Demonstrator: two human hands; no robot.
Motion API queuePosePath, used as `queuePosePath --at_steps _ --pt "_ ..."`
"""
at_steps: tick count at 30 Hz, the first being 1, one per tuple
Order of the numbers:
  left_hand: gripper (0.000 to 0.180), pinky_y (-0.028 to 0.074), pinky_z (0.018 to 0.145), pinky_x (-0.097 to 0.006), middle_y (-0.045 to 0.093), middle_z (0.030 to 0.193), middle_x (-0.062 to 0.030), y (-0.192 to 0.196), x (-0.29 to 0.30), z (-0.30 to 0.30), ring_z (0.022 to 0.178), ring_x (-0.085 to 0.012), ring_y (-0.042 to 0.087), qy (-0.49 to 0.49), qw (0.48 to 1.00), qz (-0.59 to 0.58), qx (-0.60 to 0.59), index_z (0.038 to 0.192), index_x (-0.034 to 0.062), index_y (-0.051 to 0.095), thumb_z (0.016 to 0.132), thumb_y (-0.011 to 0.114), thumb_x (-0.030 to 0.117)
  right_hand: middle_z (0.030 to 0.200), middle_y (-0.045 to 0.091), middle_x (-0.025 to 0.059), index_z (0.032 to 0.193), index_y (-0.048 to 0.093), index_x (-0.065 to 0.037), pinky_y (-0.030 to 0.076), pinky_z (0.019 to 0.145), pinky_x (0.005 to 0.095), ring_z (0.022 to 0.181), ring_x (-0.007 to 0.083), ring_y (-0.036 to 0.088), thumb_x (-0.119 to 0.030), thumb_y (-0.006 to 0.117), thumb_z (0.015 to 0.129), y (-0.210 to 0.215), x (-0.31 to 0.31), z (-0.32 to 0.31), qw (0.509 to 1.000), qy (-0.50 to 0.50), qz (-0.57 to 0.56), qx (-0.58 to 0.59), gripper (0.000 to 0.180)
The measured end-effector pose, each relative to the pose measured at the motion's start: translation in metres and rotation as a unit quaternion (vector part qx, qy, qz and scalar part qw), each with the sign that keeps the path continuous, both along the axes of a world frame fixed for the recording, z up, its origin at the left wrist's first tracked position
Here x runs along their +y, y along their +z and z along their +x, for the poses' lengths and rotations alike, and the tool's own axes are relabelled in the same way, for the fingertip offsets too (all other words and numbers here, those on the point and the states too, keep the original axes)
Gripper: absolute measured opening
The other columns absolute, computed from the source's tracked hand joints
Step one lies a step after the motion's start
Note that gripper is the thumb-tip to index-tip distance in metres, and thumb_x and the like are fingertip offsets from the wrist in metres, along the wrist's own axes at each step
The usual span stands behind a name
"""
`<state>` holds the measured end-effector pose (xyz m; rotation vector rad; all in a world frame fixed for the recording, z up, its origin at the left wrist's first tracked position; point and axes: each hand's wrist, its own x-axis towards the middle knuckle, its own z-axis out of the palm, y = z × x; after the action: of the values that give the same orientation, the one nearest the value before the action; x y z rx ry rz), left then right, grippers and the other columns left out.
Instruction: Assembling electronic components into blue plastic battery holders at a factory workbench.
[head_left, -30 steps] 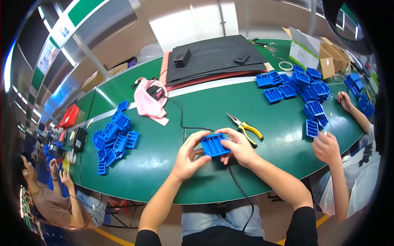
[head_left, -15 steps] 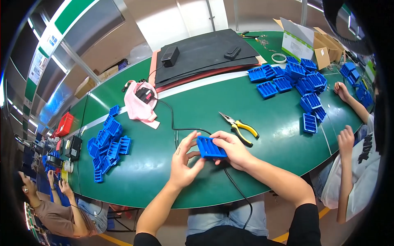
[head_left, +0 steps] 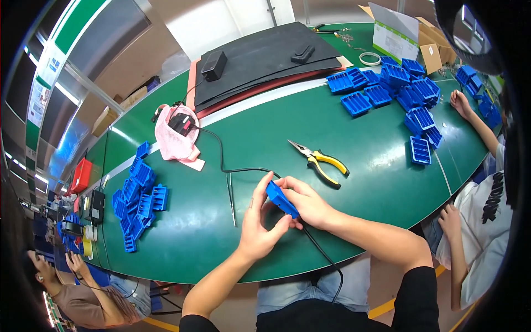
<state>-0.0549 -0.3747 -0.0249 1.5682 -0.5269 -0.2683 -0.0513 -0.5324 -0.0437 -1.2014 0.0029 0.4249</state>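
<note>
Grasping a blue slotted tray (head_left: 280,199) in the right hand (head_left: 307,202), over the near part of the green table (head_left: 376,191); curving the fingers of the left hand (head_left: 259,228) about its left side, impossible to tell whether gripping or merely touching. Lying between both palms, tilted, long axis slanting from upper left to lower right, nearer the right. Bearing no readable writing; likewise unreadable, print on a white-and-green carton (head_left: 394,37) and dark markings on a neighbour's white shirt (head_left: 469,229).

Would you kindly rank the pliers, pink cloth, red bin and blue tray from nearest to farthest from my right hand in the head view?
1. Blue tray, touching your right hand.
2. Pliers, just ahead.
3. Pink cloth, ahead and left.
4. Red bin, far left.
</note>
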Motion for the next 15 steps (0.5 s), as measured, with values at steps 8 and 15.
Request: queuePosePath --at_steps 8,15 --pt "0.082 0.043 0.104 -0.040 0.045 0.132 -0.0171 -0.0055 -0.0019 -0.0028 0.114 -0.0233 0.054 0.018 0.999 -0.030 0.005 0.150 0.0019 0.023 0.077 0.061 -0.002 0.072 0.056 0.0069 0.119 0.048 -0.002 0.038 0.036 0.0266 0.044 0.0118 0.050 -0.019 0.038 0.098 0.0009 0.0070 -0.0028 0.997 -0.034 -0.062 -0.019 0.028" --pt "0.079 0.039 0.108 -0.040 0.046 0.137 -0.0201 -0.0086 0.0038 0.0032 0.121 -0.0258 0.053 -0.010 0.999 -0.012 -0.042 0.150 0.0003 0.024 0.079 0.058 -0.004 0.073 0.057 0.0089 0.114 0.048 -0.002 0.039 0.036 0.0280 0.045 0.0128 0.051 -0.019 0.038 0.098 -0.0022 0.0048 -0.0040 0.997 -0.051 -0.057 -0.026 0.025"
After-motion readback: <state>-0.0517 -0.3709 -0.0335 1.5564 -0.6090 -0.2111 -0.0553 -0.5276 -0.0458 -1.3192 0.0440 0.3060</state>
